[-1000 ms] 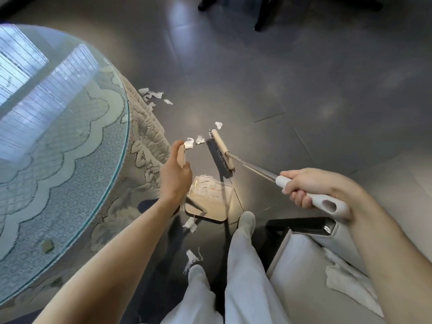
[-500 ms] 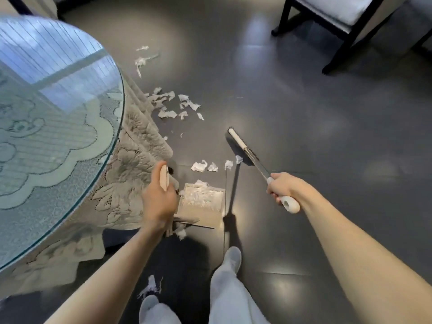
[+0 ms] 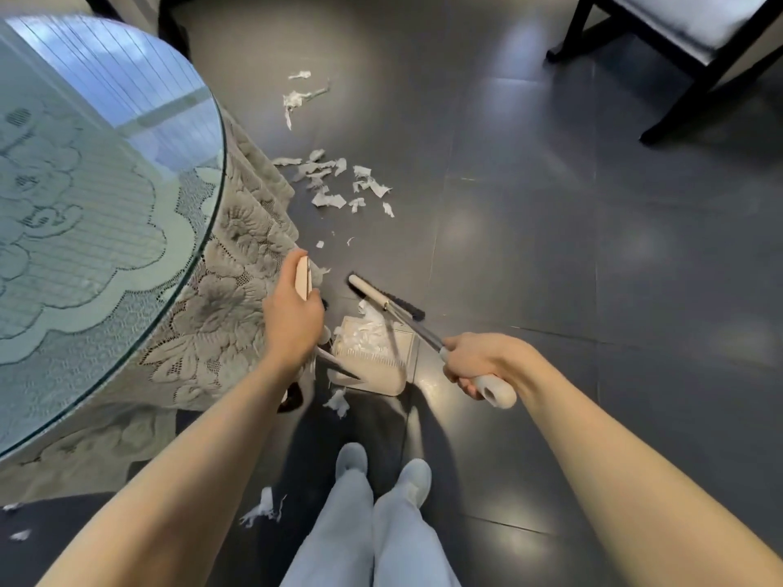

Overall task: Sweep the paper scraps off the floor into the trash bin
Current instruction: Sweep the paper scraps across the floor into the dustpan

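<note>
**A:** Which way does the broom (image 3: 373,292) point?

**B:** Toward ten o'clock. Its metal shaft slants from the right grip (image 3: 478,362) down to the floor (image 3: 551,247), and the white butt end pokes out of the fist at four o'clock. The brush head's long axis also runs ten to four, nearly in line with the shaft from this view. Dark bristles show along its far edge.

**A:** And the right grip itself?

**B:** It is clenched round the white handle, with the fingers curled underneath. The brush head lies near it, at ten o'clock.

**A:** The left grip (image 3: 292,319)?

**B:** It is wrapped round the top of the dustpan's tall beige handle, which stands roughly upright. The dustpan (image 3: 381,372) sits on the floor at four o'clock from that grip, between the two grips. Its mouth faces twelve o'clock, the brush head is right at the mouth, and white shreds are heaped inside.

**A:** Where are the loose paper scraps (image 3: 334,192)?

**B:** The main cluster lies on the floor at twelve o'clock from the pan, just beside the lace cloth (image 3: 220,315) hanging off the glass-topped counter (image 3: 84,163). A few more lie farther out the same way. One torn piece sits just behind the pan at six o'clock, and another lies at nine o'clock from the left shoe (image 3: 351,457).
</note>
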`<action>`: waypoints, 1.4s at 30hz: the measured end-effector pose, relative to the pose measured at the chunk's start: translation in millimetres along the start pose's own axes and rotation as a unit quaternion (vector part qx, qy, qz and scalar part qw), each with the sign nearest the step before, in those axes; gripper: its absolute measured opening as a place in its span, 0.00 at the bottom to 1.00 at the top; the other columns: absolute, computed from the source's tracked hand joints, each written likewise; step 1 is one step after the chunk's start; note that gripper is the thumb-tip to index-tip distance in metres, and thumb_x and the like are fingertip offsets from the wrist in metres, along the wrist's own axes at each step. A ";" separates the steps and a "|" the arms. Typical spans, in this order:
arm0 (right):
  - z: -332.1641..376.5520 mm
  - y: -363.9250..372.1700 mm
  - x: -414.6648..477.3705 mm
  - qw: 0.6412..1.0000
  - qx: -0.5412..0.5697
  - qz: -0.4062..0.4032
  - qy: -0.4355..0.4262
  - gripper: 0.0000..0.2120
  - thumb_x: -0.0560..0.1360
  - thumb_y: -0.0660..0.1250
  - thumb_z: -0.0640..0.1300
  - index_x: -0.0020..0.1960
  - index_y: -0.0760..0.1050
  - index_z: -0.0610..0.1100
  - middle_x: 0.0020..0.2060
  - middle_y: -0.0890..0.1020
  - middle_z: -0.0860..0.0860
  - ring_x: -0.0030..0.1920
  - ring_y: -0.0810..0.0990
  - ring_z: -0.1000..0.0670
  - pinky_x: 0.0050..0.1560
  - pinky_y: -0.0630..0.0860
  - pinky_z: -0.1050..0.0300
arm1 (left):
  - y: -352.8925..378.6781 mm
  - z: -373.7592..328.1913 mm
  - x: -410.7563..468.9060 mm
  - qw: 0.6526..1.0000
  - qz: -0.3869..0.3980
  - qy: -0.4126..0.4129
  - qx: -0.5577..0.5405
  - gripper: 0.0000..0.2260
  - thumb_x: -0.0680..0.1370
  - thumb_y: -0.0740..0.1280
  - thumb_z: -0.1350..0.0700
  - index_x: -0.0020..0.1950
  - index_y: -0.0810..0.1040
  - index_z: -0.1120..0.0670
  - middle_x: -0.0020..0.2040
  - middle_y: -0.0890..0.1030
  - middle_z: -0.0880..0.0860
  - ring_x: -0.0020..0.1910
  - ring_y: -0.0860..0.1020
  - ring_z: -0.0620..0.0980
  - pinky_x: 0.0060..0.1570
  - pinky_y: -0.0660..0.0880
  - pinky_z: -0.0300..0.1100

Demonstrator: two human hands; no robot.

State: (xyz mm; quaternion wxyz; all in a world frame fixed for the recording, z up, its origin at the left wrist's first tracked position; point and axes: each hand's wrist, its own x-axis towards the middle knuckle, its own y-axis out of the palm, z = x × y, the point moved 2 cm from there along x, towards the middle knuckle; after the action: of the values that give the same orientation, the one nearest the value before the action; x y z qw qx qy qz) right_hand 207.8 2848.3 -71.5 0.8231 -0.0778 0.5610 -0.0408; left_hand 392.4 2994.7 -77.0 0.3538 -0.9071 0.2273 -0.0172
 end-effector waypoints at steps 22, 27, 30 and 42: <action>106.0 -174.1 -19.3 0.983 0.175 -0.051 -0.029 0.21 0.77 0.52 0.29 0.61 0.65 0.51 0.20 0.70 0.50 0.17 0.64 0.56 0.16 0.62 0.68 | 43.0 -48.7 110.7 0.996 -0.042 -0.025 -0.068 0.23 0.77 0.62 0.63 0.69 0.67 0.45 0.52 0.77 0.52 0.47 0.74 0.53 0.47 0.69 0.44; 170.2 -224.7 17.7 0.984 0.160 -0.065 -0.045 0.21 0.77 0.53 0.28 0.62 0.69 0.49 0.28 0.68 0.48 0.16 0.64 0.56 0.16 0.62 0.68 | 55.7 -71.3 167.1 0.994 -0.086 -0.028 -0.068 0.22 0.76 0.62 0.64 0.69 0.69 0.53 0.52 0.78 0.58 0.44 0.75 0.54 0.42 0.69 0.43; 201.6 -253.0 44.3 0.986 0.135 -0.086 -0.052 0.22 0.77 0.53 0.29 0.69 0.66 0.41 0.28 0.67 0.48 0.17 0.63 0.56 0.17 0.62 0.68 | 65.5 -84.6 199.8 0.993 -0.078 -0.064 -0.062 0.21 0.77 0.61 0.64 0.69 0.68 0.51 0.46 0.78 0.60 0.43 0.76 0.60 0.43 0.72 0.49; 317.1 -411.9 188.5 0.978 -0.163 -0.070 -0.113 0.16 0.71 0.60 0.33 0.58 0.73 0.39 0.33 0.74 0.42 0.32 0.72 0.45 0.35 0.71 0.54 | 144.3 -168.3 316.2 0.963 -0.181 -0.181 -0.080 0.24 0.75 0.61 0.65 0.67 0.67 0.44 0.45 0.74 0.47 0.40 0.71 0.52 0.38 0.58 0.39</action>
State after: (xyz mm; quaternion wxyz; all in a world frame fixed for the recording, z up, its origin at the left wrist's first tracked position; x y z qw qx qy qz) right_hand 580.1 2439.7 -59.2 0.8529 -0.2535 0.4564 0.0029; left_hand 585.7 2660.5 -85.7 0.3060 -0.9465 -0.0085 0.1021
